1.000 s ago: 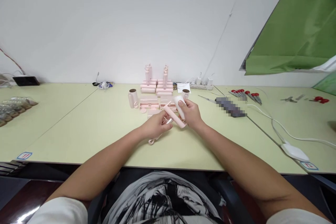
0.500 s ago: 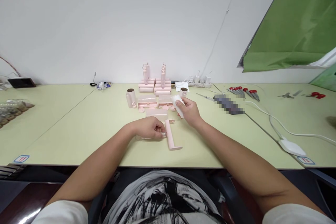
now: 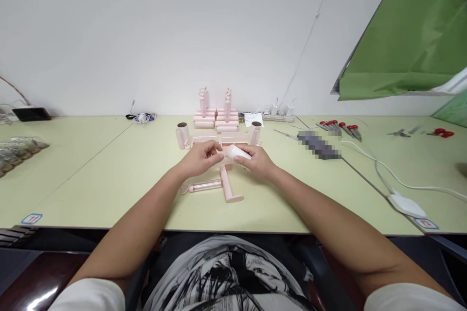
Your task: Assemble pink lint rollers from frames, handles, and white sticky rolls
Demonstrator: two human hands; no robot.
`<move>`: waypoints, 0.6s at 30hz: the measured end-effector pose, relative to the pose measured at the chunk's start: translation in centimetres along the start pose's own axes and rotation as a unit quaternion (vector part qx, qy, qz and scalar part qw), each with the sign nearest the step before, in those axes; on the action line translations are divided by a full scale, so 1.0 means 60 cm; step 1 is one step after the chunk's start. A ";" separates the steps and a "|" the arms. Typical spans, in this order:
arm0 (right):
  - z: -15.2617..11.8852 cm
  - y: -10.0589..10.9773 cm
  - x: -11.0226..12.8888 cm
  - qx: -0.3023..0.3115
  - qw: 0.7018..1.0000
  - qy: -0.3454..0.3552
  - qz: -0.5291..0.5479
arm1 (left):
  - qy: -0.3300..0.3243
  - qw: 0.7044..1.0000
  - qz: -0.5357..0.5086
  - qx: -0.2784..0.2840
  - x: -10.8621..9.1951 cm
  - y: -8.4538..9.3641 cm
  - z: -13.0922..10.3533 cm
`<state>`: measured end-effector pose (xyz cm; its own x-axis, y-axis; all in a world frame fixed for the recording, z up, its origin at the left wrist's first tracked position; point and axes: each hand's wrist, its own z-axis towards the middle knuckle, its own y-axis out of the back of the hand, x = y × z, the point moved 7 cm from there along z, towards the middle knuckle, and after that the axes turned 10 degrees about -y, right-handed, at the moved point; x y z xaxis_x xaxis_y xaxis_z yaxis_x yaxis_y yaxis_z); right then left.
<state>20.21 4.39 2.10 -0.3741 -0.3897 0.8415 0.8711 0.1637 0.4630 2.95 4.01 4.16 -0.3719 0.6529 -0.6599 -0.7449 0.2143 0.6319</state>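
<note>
My right hand [image 3: 258, 159] grips a white lint roller refill [image 3: 239, 152], tilted with one end toward my left hand. A pink round cap [image 3: 228, 150] shows at that end. Thumb and fingers of my left hand [image 3: 203, 158] are closed at this cap, partly hiding it. Below the hands lies a pink lint roller handle [image 3: 206, 185] with a clear tube and a loop. Its tube end meets a pink half-round roller frame [image 3: 226, 185], which lies crosswise on the table.
Behind my hands stand pink rolls [image 3: 183, 136] and stacked pink rollers [image 3: 226, 124], some with upright handles [image 3: 227, 107]. A blurred dark object [image 3: 317, 145], red-handled tools [image 3: 337, 127] and a white cable [image 3: 404, 185] lie right. Bagged items [image 3: 20, 153] are far left.
My left hand has left the clear handle tube and moved up to the end of the refill. The refill has turned and come left. The pink frame has shifted slightly left.
</note>
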 end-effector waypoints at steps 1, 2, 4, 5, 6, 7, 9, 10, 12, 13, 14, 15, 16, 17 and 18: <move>-0.001 -0.003 0.001 0.010 1.000 0.008 -0.007 | -0.010 1.000 -0.006 -0.018 -0.001 0.001 0.001; -0.002 -0.005 0.002 0.017 1.000 0.014 -0.015 | -0.020 0.999 -0.009 -0.024 -0.003 0.000 0.002; -0.004 -0.007 0.004 0.024 0.999 0.024 -0.028 | -0.041 0.999 -0.011 -0.015 -0.006 -0.005 0.003; -0.004 -0.008 0.005 0.028 0.999 0.028 -0.033 | -0.047 0.999 -0.013 -0.006 -0.006 -0.008 0.004; -0.005 -0.009 0.006 0.036 0.998 0.030 -0.038 | -0.048 0.999 -0.015 0.002 -0.005 -0.010 0.004; -0.005 -0.010 0.006 0.047 0.998 0.030 -0.043 | -0.045 0.999 -0.018 0.008 -0.003 -0.012 0.003; -0.006 -0.014 0.006 0.076 0.995 0.033 -0.053 | -0.030 0.999 -0.024 0.017 0.003 -0.014 0.002; -0.006 -0.015 0.007 0.088 0.994 0.033 -0.058 | -0.022 0.999 -0.028 0.022 0.006 -0.015 0.001; -0.007 -0.016 0.007 0.106 0.992 0.033 -0.062 | -0.008 0.999 -0.037 0.034 0.011 -0.017 -0.001; -0.007 -0.017 0.008 0.111 0.991 0.034 -0.063 | -0.004 0.998 -0.043 0.040 0.013 -0.019 -0.001; -0.008 -0.017 0.009 0.114 0.991 0.035 -0.063 | -0.001 0.998 -0.047 0.045 0.015 -0.020 -0.002; -0.008 -0.017 0.010 0.117 0.990 0.036 -0.063 | 0.000 0.998 -0.050 0.049 0.016 -0.021 -0.002; -0.009 -0.017 0.011 0.119 0.990 0.038 -0.064 | 0.001 0.997 -0.052 0.051 0.016 -0.021 -0.003; -0.010 -0.017 0.011 0.120 0.990 0.039 -0.066 | 0.002 0.997 -0.053 0.053 0.017 -0.022 -0.003; -0.010 -0.018 0.012 0.121 0.990 0.040 -0.067 | 0.003 0.997 -0.053 0.055 0.018 -0.022 -0.003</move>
<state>19.20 3.40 2.03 -0.4470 -0.4908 0.7479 0.7095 0.3146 0.6305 3.44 4.29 2.55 -0.2985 0.6184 -0.7270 -0.7149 0.3597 0.5995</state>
